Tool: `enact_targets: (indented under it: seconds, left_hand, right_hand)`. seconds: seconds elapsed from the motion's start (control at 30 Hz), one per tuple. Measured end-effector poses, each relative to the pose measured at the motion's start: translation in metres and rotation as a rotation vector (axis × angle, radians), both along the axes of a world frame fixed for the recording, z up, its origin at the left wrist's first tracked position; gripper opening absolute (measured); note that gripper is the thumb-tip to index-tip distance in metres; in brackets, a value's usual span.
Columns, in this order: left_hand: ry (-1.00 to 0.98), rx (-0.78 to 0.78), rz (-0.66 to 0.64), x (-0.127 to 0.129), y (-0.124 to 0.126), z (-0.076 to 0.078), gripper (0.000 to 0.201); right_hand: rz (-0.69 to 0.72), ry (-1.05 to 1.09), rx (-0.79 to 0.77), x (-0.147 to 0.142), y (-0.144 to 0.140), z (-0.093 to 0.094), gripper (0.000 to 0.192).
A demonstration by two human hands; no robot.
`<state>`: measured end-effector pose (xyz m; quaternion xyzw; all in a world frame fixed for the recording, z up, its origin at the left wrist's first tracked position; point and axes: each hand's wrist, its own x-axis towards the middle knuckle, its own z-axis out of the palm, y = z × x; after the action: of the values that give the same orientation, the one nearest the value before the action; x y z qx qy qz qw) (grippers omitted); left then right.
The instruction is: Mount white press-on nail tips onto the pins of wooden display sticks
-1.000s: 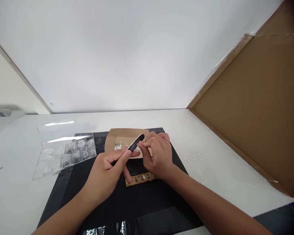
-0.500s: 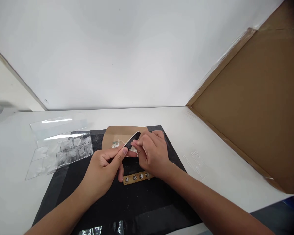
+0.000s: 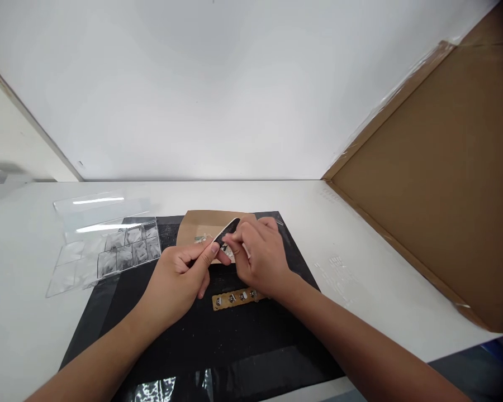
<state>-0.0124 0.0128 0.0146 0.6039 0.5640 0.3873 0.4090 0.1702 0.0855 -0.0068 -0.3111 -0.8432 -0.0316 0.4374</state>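
One black nail file (image 3: 226, 231), slim and oblong, is held above the black mat (image 3: 235, 340), its near end pinched between thumb and forefinger of the left hand (image 3: 178, 282) and its far end tilted up toward the right. Against it the right hand (image 3: 260, 259) presses a very small pale piece, too small to identify, with fingers (image 3: 235, 241) closed narrow on it at the file's middle. Compared with a second ago, the file shows less of its length: the right fingers have moved down over it from the upper tip toward the middle, and both hands have drifted slightly left and away on the mat, which reads as a rubbing stroke along the abrasive face, in progress rather than finished. Directly behind the hands lies a tan card (image 3: 197, 226) with rounded corners carrying a few small pale bits. Just in front of the right wrist lies a narrow tan strip (image 3: 235, 298) set with a row of small round items, untouched and in the same place relative to the mat. Left of the mat, partly overlapping it, rests a clear compartment box (image 3: 104, 257) with its lid open behind. All sit on the white counter (image 3: 360, 245); a brown cardboard panel (image 3: 444, 178) stands at the right.
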Motion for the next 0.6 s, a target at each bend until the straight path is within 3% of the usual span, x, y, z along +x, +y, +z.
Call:
enact_targets:
  seconds: [0.1, 0.2, 0.33, 0.47, 0.6]
  left_hand:
    - [0.003, 0.025, 0.014, 0.0010, -0.0006, 0.0016, 0.046]
    - [0.001, 0.037, 0.009, 0.0018, -0.0012, 0.0023, 0.046]
    - [-0.033, -0.002, 0.004, 0.0017, -0.0024, 0.0037, 0.046]
    - [-0.078, -0.051, -0.005, 0.0013, -0.0033, 0.0044, 0.046]
    - [-0.102, -0.046, -0.003, 0.0016, -0.0028, 0.0034, 0.046]
  right_hand:
    - [-0.061, 0.034, -0.021, -0.0002, -0.0007, 0.0007, 0.030]
    - [0.019, 0.006, -0.033, 0.0002, -0.0001, 0.0009, 0.030]
    - [-0.031, 0.059, 0.006, 0.0016, 0.0015, 0.0019, 0.031]
    - [0.036, 0.039, 0.017, 0.0035, 0.0018, 0.0039, 0.031]
    - [-0.033, 0.065, 0.038, 0.0048, 0.0023, 0.0051, 0.032]
